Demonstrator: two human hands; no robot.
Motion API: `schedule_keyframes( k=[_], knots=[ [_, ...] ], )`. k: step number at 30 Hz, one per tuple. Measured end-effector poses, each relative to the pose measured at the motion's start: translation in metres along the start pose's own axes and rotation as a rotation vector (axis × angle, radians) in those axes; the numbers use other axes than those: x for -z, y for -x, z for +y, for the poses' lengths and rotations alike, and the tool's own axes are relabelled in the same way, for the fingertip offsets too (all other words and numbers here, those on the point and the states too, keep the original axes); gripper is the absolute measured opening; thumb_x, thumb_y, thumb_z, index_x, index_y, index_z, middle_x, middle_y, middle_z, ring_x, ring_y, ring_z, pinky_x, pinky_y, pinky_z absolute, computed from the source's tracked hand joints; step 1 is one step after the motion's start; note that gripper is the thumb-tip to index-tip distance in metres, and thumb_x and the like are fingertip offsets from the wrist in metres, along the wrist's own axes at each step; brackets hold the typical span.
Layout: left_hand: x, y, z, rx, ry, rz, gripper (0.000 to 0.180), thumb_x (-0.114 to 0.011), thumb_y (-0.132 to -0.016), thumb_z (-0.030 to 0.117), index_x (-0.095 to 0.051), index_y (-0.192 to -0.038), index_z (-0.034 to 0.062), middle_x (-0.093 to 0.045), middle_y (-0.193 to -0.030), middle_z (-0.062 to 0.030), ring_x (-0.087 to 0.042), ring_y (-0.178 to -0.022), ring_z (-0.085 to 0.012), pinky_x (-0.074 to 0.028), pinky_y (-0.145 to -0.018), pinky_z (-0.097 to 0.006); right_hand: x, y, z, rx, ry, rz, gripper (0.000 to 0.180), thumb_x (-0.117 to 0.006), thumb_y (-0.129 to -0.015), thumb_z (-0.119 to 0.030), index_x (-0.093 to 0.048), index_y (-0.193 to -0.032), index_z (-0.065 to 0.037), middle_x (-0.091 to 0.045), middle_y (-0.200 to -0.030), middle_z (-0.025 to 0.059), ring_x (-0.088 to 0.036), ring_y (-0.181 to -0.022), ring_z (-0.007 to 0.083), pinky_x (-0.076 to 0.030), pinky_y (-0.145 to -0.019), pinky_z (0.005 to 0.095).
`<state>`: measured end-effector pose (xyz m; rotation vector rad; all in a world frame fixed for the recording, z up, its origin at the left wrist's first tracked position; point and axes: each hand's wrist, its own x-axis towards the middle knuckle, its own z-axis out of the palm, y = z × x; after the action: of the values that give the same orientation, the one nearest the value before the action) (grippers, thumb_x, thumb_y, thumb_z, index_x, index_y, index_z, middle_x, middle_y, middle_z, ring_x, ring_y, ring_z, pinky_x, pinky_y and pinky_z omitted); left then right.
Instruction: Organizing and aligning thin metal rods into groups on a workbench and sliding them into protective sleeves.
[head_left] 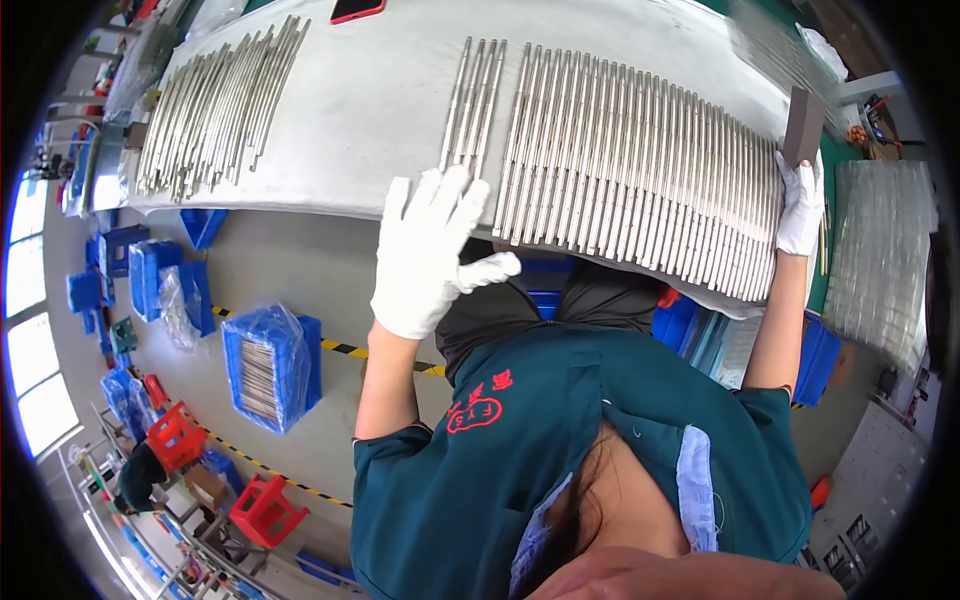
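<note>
My left hand (425,250), in a white glove, has its fingers spread and thumb out at the table's near edge. Its fingertips reach the lower ends of a small group of metal rods (473,105); whether they touch is hard to tell. To the right lies a wide row of shiny metal rods (640,160), side by side, their near ends at the table edge. My right hand (799,208), also gloved, grips the lower end of a dark brown rectangular block (803,125) at the right end of that row.
A looser bunch of rods (220,110) lies on the left of the white-covered table (360,100). A red-edged phone (357,9) is at the far edge. Clear plastic sheets (880,260) are stacked at right. On the floor stand a blue crate of rods (270,370) and red stools (267,511).
</note>
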<state>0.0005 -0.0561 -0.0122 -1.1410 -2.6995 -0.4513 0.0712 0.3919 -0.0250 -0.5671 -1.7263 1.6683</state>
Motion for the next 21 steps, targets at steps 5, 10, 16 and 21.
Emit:
schedule_keyframes(
  k=[5,10,16,21],
  knots=[
    [0.005,0.004,-0.006,0.044,-0.063,0.073,0.080,-0.068,-0.068,0.060,-0.057,-0.121,0.0007,-0.056,-0.124,-0.0207,-0.052,-0.116,-0.0375,-0.029,-0.104,-0.054,-0.006,0.003,-0.005,-0.007,0.034,-0.018,0.054,-0.054,-0.095,-0.020,-0.035,-0.141,-0.002,-0.043,-0.138,0.0127,-0.051,-0.119,0.0250,-0.042,-0.103,0.0367],
    [0.001,-0.012,0.026,-0.069,0.074,-0.022,0.085,-0.060,-0.071,0.066,-0.054,-0.125,0.0004,-0.054,-0.125,-0.0214,-0.050,-0.118,-0.0383,-0.026,-0.106,-0.054,-0.009,0.005,-0.007,0.001,0.039,-0.006,0.054,-0.055,-0.094,-0.020,-0.036,-0.141,-0.002,-0.042,-0.139,0.0121,-0.050,-0.119,0.0250,-0.042,-0.103,0.0361],
    [-0.009,-0.017,0.043,-0.157,0.164,-0.074,0.083,-0.062,-0.072,0.062,-0.051,-0.128,0.0014,-0.051,-0.130,-0.0207,-0.046,-0.122,-0.0375,-0.024,-0.107,-0.054,-0.010,0.005,-0.004,0.027,0.032,-0.029,0.053,-0.055,-0.094,-0.020,-0.037,-0.141,-0.001,-0.042,-0.140,0.0106,-0.050,-0.120,0.0218,-0.042,-0.103,0.0358],
    [-0.002,-0.012,0.031,-0.057,0.073,-0.103,0.083,-0.070,-0.067,0.055,-0.052,-0.128,0.0014,-0.051,-0.131,-0.0208,-0.045,-0.124,-0.0369,-0.025,-0.108,-0.053,-0.010,0.006,-0.005,0.035,0.013,-0.005,0.052,-0.055,-0.094,-0.018,-0.038,-0.139,0.000,-0.043,-0.139,0.0109,-0.051,-0.119,0.0218,-0.044,-0.101,0.0349]
  ],
)
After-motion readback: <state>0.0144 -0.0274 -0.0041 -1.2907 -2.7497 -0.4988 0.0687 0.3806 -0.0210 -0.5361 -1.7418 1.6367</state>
